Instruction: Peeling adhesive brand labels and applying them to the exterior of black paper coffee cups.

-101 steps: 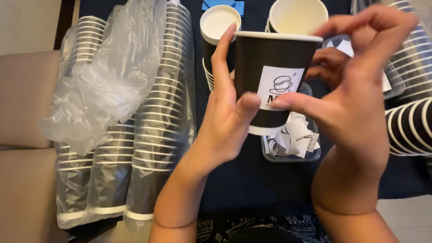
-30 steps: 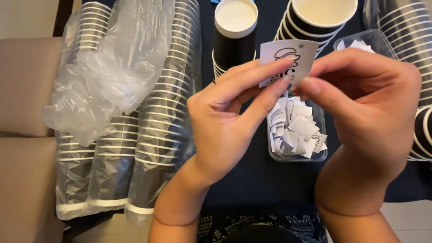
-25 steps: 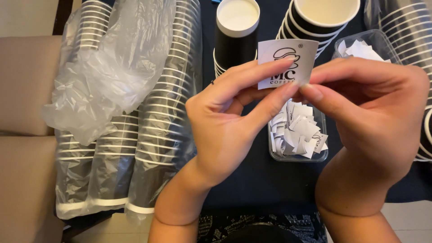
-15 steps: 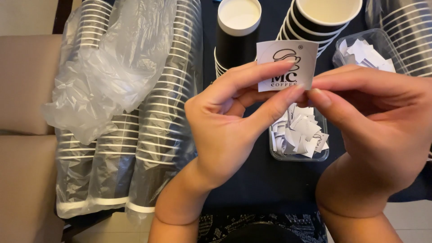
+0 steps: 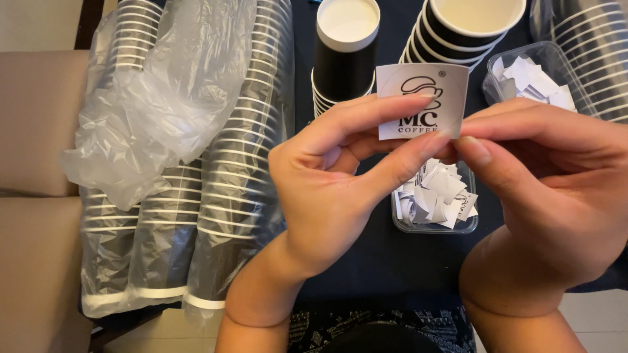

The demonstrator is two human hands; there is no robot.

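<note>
Head view shows the left hand [image 5: 327, 189] and right hand [image 5: 556, 196] both pinching a small white sticker [image 5: 422, 101] by its lower edge, held up above a clear tray [image 5: 432, 227] of paper scraps and in front of stacked black cups [image 5: 343, 65]. The sticker could crease or cling to a fingertip, since both thumbs crowd one corner. Compared with half a second ago, it sits slightly higher and more tilted.
</note>
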